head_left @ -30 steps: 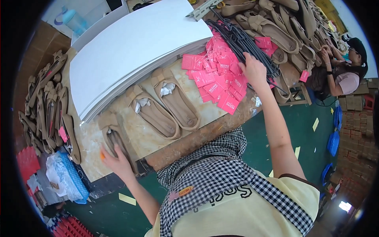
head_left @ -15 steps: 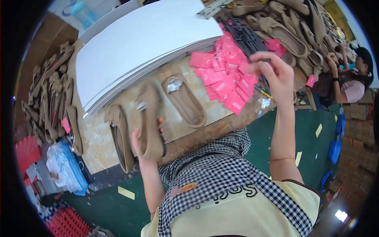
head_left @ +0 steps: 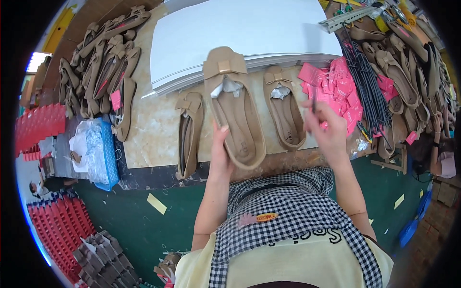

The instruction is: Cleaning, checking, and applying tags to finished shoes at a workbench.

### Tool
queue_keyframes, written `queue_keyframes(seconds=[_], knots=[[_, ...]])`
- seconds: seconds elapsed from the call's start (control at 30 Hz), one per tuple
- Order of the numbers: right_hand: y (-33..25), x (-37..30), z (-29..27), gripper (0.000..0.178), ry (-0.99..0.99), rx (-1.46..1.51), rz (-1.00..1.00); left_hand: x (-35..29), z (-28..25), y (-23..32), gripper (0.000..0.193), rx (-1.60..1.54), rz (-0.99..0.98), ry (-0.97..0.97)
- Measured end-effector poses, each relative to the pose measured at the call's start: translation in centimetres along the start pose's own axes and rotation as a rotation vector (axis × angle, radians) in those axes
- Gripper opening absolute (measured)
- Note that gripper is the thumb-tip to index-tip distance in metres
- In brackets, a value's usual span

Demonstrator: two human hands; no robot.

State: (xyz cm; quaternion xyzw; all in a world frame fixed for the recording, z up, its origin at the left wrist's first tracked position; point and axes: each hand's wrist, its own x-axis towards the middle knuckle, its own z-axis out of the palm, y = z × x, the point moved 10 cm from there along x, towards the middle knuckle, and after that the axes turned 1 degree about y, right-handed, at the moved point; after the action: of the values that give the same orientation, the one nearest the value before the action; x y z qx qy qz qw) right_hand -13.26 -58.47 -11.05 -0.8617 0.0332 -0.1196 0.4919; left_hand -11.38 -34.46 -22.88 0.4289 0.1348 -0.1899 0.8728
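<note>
My left hand [head_left: 221, 156] is closed round the side of a beige flat shoe [head_left: 246, 137], raised over the table edge with its bow end pointing away. White crumpled paper [head_left: 226, 88] is stuffed in its toe. A thin dark stick [head_left: 314, 100] stands up from the pinched fingers of my right hand [head_left: 330, 127], which is smeared by motion. Between that hand and the held shoe, a second beige shoe [head_left: 286, 120] lies sole down with paper in its toe. Another beige shoe [head_left: 189, 139] rests on its side left of the held one.
Pink packets [head_left: 336, 89] lie heaped beyond my right hand, beside a bundle of thin black sticks [head_left: 370, 91]. White sheets [head_left: 230, 29] are stacked at the back. Shoe piles stand left [head_left: 98, 72] and right [head_left: 398, 67]. A blue basket [head_left: 109, 153] holds clear plastic.
The view has swung, shifting the table rightward in the picture. My left hand has turned the shoe so its inside faces up. My right hand has come from the black sticks towards the shoes.
</note>
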Motion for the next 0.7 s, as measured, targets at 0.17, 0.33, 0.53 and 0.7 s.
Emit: queue_keyframes(seconds=[0.17,0.33,0.53,0.7], knots=[[-4.0,-2.0,5.5,0.045,-0.44,0.055,0.134,0.3,1.5,3.7,0.06,0.196,0.321,0.261],[-4.2,-1.3,7.4,0.046,-0.502,0.297,0.229,0.8,-0.4,2.5,0.06,0.255,0.412,0.104],[-5.4,-0.1,7.7,0.04,-0.486,0.165,0.086,0.3,-0.7,2.7,0.068,0.353,0.496,0.129],[-6.5,0.3,7.7,0.032,-0.264,0.026,-0.096,-0.8,-0.2,2.4,0.075,0.341,0.507,0.248]])
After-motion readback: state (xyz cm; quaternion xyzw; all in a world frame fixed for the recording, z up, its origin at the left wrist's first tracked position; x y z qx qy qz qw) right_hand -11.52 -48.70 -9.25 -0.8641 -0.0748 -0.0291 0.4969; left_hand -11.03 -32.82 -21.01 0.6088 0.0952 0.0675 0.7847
